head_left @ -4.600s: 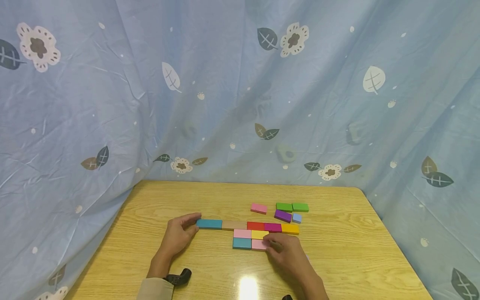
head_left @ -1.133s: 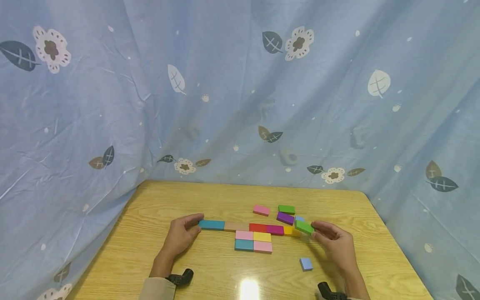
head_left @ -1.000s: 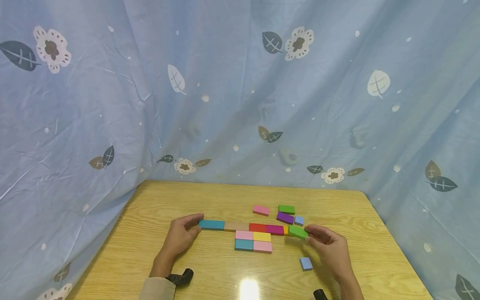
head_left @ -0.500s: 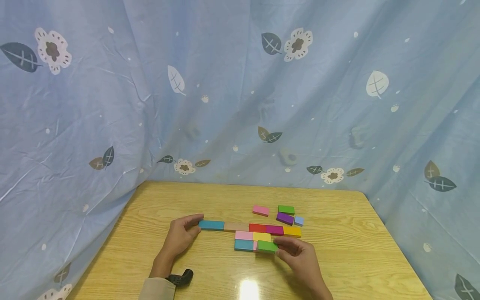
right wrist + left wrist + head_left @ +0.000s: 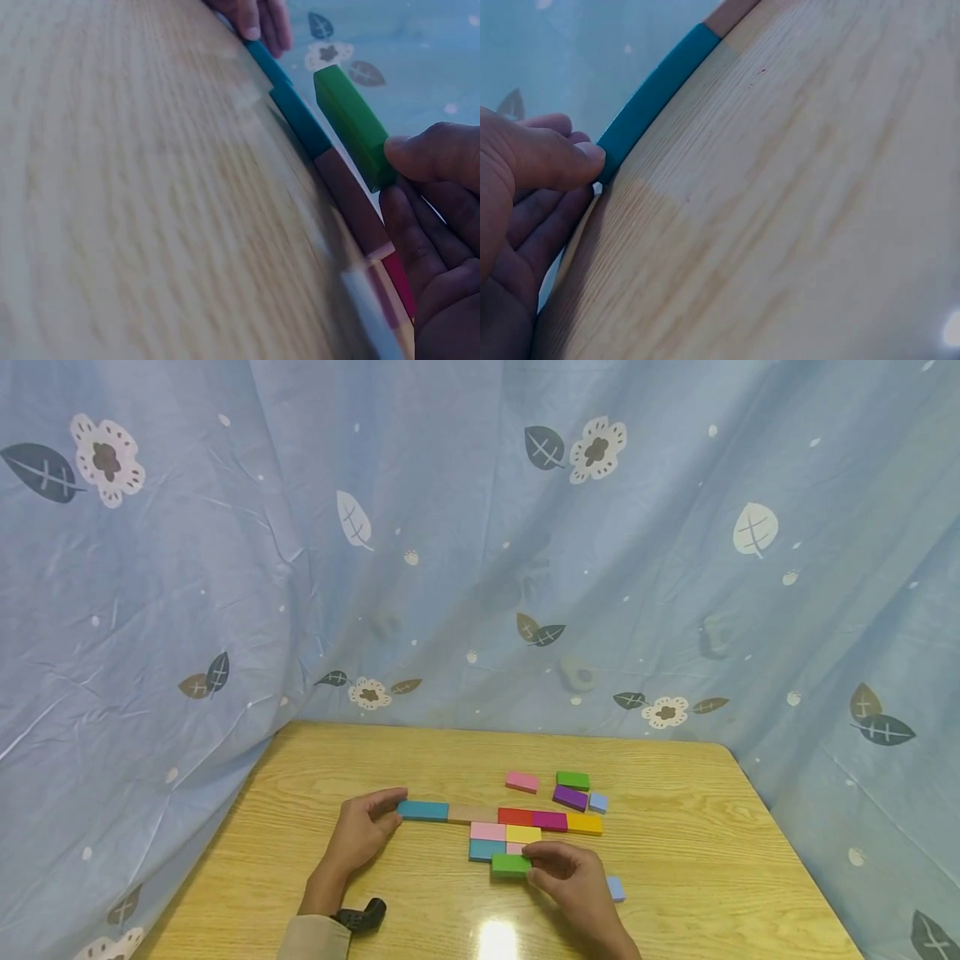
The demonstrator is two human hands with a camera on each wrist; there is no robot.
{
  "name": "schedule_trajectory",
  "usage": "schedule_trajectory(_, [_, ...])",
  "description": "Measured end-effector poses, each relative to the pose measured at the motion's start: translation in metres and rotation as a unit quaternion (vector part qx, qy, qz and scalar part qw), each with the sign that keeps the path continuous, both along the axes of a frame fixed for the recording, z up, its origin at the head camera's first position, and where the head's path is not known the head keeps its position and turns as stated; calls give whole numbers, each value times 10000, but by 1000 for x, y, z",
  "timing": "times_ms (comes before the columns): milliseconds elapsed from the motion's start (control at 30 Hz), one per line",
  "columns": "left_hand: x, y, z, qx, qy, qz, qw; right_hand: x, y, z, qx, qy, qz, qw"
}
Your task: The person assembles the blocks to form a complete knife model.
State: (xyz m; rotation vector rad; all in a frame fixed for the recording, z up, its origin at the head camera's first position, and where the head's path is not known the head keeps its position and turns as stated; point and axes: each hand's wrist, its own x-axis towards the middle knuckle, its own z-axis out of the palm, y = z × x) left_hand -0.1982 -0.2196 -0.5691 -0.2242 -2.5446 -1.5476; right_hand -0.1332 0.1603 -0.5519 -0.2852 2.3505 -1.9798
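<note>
My right hand (image 5: 573, 885) pinches one end of a green wooden block (image 5: 512, 866) between thumb and fingers. In the right wrist view the green block (image 5: 351, 124) hangs above a lower row. That row has a pink block (image 5: 487, 832) and yellow block (image 5: 522, 834) behind, a teal block (image 5: 487, 850) and a partly hidden second pink block (image 5: 515, 849) in front. My left hand (image 5: 360, 831) holds the left end of a blue block (image 5: 423, 811); in the left wrist view its thumb lies against that blue block (image 5: 656, 101).
The back row continues with a tan block (image 5: 473, 814), red block (image 5: 515, 816), magenta block (image 5: 551, 821) and orange block (image 5: 584, 823). Behind lie a pink block (image 5: 522, 782), green block (image 5: 573, 781), purple block (image 5: 571, 797) and light-blue block (image 5: 597, 802). Another light-blue block (image 5: 615, 888) is by my right hand.
My right hand has carried the green block from the right, past the orange block, leftward and nearer to me, in front of the lower row. My left hand stays at the blue block.
</note>
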Motion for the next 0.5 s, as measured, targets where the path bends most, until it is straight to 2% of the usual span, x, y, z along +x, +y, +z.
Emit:
schedule_trajectory(300, [1, 0, 1, 10, -1, -4, 10000, 0, -5, -2, -38, 81, 180, 9998])
schedule_trajectory(400, [1, 0, 1, 8, -23, -12, 10000, 2, -9, -1, 84, 112, 192, 9997])
schedule_trajectory(500, [0, 0, 1, 35, -21, -15, 10000, 5, -16, -1, 303, 321, 221, 9988])
